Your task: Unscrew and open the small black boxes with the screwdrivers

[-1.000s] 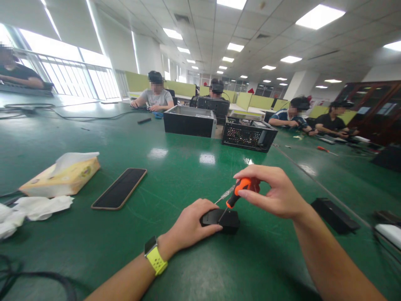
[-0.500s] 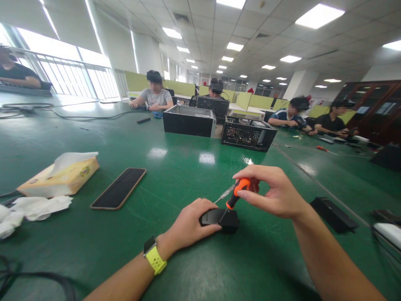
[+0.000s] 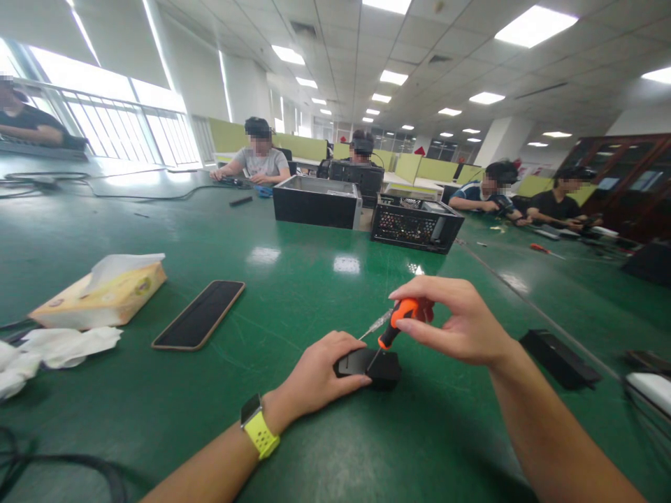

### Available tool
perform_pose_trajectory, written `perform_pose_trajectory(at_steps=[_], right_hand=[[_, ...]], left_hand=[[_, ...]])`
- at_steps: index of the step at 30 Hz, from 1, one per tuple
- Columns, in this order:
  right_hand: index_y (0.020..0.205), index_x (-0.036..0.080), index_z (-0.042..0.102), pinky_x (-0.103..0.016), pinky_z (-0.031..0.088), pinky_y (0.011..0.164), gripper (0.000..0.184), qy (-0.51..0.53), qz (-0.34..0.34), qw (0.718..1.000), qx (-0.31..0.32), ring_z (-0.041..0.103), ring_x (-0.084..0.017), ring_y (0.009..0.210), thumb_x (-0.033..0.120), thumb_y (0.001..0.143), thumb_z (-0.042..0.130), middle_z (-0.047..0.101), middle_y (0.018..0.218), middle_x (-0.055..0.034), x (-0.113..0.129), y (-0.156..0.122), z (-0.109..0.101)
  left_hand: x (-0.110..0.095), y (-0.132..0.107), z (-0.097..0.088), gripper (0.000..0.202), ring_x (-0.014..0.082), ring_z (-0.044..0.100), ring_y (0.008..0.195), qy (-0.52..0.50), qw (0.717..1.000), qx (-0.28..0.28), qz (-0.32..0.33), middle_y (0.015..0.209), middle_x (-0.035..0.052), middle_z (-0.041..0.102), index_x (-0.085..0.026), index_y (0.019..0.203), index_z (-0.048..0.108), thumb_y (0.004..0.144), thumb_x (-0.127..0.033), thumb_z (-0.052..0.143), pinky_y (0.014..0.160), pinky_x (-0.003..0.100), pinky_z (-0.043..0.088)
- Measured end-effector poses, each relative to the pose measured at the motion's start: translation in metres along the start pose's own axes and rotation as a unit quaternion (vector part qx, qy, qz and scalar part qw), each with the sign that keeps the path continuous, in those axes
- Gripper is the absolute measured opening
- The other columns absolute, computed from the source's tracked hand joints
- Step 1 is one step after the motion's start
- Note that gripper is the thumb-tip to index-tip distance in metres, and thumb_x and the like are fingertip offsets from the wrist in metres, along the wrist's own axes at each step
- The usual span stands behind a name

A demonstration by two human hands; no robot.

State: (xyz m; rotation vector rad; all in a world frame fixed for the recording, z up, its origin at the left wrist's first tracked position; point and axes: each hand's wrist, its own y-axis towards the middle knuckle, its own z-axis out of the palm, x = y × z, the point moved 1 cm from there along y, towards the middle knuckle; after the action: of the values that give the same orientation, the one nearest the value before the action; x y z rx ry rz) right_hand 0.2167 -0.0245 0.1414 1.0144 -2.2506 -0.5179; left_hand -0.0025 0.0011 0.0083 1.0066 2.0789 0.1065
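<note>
A small black plastic case lies on the green tabletop, with my left hand gripping its left end between thumb and fingers. From above right, my right hand holds an orange and black screwdriver by its handle. The screwdriver slants down to the left, and its tip meets the top of the case near my left thumb. Just behind the case lies a second screwdriver with a clear handle, touched by neither hand as far as I can see.
To the left are a phone, a tissue pack and crumpled tissues. A long black plastic part lies right of my right wrist. Two black computer cases stand farther back, and several people sit around the table.
Almost nothing differs. Both hands, the screwdriver and the black case keep their places, with only a tiny shift at the tip.
</note>
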Motion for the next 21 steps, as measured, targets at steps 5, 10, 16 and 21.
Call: perform_pose_trajectory(at_steps=[5,10,16,21], right_hand=[[0.086,0.016,0.067,-0.023,0.043,0.054,0.022,-0.024,-0.022,0.999,-0.015,0.052,-0.011,0.058,0.035,0.076,0.076,0.063,0.071,-0.0006,0.0039,0.0024,0.0019],[0.115,0.02,0.066,-0.026,0.05,0.066,0.029,0.045,-0.016,0.998,0.034,0.062,-0.013,0.072,0.022,0.086,0.064,0.069,0.095,-0.0054,0.0081,0.0008,-0.0013],[0.104,0.018,0.068,-0.023,0.046,0.057,0.022,0.024,-0.004,1.0,0.02,0.058,-0.011,0.06,0.021,0.082,0.068,0.07,0.082,-0.0022,0.0095,-0.001,-0.0029],[0.094,0.017,0.07,-0.024,0.045,0.061,0.018,-0.048,-0.015,0.999,-0.002,0.06,-0.012,0.063,0.03,0.082,0.07,0.068,0.074,-0.0018,0.0098,0.0005,0.0013]], left_hand=[[-0.0004,-0.0005,-0.0001,0.037,0.0234,0.059,0.096,-0.002,1.0,0.004,-0.006,0.106,0.005,0.066,-0.022,0.112,0.062,0.081,-0.039,0.073,0.086,0.035,0.046],[0.0013,-0.0006,0.0009,0.037,0.0228,0.059,0.095,-0.004,1.0,-0.001,-0.003,0.106,0.0042,0.066,-0.023,0.112,0.062,0.081,-0.04,0.073,0.086,0.034,0.046],[0.0021,-0.0016,0.0016,0.037,0.0232,0.06,0.095,-0.001,1.0,0.0,-0.006,0.105,0.0046,0.067,-0.023,0.113,0.062,0.081,-0.039,0.073,0.085,0.034,0.047],[0.0017,-0.001,0.0009,0.037,0.0235,0.06,0.094,0.001,1.0,0.0,-0.007,0.104,0.005,0.067,-0.023,0.111,0.062,0.081,-0.04,0.073,0.084,0.035,0.047]])
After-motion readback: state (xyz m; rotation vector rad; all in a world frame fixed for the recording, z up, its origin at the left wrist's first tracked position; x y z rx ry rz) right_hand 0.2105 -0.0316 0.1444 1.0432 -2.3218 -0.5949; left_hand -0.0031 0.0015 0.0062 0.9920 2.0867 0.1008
